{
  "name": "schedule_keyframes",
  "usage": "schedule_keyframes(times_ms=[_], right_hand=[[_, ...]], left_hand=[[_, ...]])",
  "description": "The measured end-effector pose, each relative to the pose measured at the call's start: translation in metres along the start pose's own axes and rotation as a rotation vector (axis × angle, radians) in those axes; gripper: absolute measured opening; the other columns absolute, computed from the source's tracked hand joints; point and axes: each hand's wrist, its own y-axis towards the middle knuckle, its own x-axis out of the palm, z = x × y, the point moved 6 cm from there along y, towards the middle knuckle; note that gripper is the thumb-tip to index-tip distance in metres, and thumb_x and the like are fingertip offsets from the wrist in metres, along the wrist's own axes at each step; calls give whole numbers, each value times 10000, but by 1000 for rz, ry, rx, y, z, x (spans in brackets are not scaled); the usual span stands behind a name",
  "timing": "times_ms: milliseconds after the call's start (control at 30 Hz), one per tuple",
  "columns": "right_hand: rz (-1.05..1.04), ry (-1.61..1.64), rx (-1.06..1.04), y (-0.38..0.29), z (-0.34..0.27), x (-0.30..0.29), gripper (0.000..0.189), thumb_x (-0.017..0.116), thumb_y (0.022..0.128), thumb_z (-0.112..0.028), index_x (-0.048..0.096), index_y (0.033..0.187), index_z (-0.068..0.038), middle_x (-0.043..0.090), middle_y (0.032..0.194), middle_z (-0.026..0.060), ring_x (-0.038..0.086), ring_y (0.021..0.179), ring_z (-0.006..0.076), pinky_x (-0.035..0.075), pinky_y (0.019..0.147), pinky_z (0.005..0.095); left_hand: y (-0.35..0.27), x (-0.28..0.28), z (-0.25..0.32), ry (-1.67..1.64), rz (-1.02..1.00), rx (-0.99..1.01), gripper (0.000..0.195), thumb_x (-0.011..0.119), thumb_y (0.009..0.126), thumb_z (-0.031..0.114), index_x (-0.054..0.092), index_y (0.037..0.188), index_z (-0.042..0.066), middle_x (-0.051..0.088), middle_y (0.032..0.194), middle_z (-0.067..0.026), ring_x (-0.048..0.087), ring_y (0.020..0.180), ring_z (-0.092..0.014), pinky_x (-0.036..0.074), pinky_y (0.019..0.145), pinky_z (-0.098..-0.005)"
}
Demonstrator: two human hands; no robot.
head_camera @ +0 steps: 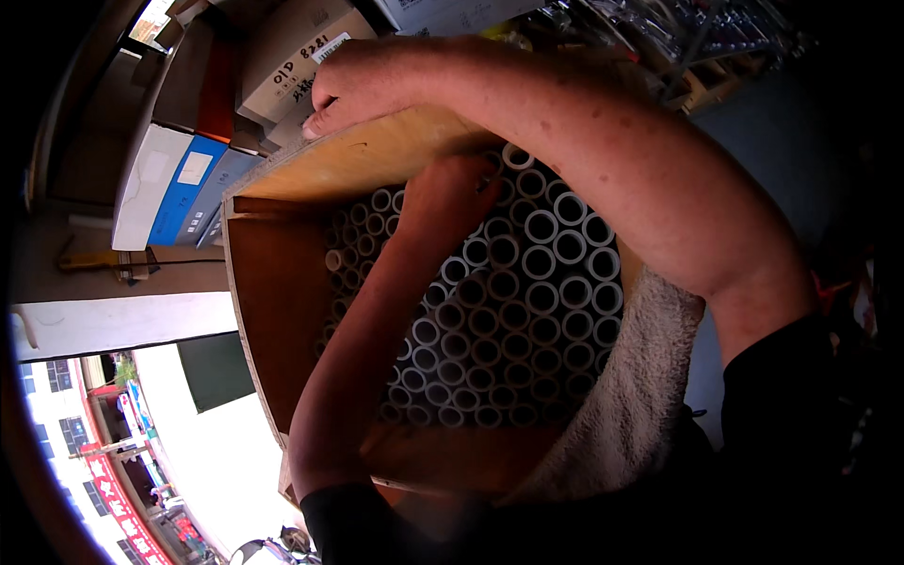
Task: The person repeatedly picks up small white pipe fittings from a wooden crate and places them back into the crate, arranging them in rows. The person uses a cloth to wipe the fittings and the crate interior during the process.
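Observation:
In front of me is a wooden box (367, 152) packed with several pale, open-ended tubes (539, 277), their round ends facing up. My left hand (452, 194) reaches down inside it, near the far panel. Its fingers are bent at the tube ends there; whether they grip one is hidden. My right arm crosses over the box from the right. On the top edge of the far panel lies my right hand (346, 88), curled over it with the thumb on the rim. A fluffy light towel (635, 374) drapes over the right side of the box.
Cardboard cartons (282, 67) stand behind the box, and a white-and-blue carton (173, 183) is at the left. A yellow-handled tool (92, 261) lies on a ledge. Metal parts (678, 28) fill a rack at the upper right. Bright street buildings (106, 452) show at lower left.

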Motion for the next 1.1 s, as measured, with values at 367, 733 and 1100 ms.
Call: schedule_keyframes(times_ms=[367,733,1100], right_hand=[[-28,15,56,1,3,1,500,603,873,-493,737,914,-13,703,845,188,685,812,307,518,763,437],[-30,1,137,-4,0,-6,401,588,851,-392,732,967,-36,698,930,226,681,835,366,524,788,472],[-34,-4,100,1,0,-3,407,601,871,-410,735,963,-38,698,933,234,681,858,369,521,803,466]], left_hand=[[-17,-42,-5,-99,89,8,257,707,819,93,704,1060,3,731,880,-123,687,782,-168,549,739,-304],[-124,-89,-32,-135,-57,-228,258,699,830,60,699,1088,43,717,857,-127,704,769,-198,545,720,-299],[-162,-80,-40,-157,-77,-235,182,688,862,56,708,1041,32,727,905,-144,712,874,-221,556,758,-326]])
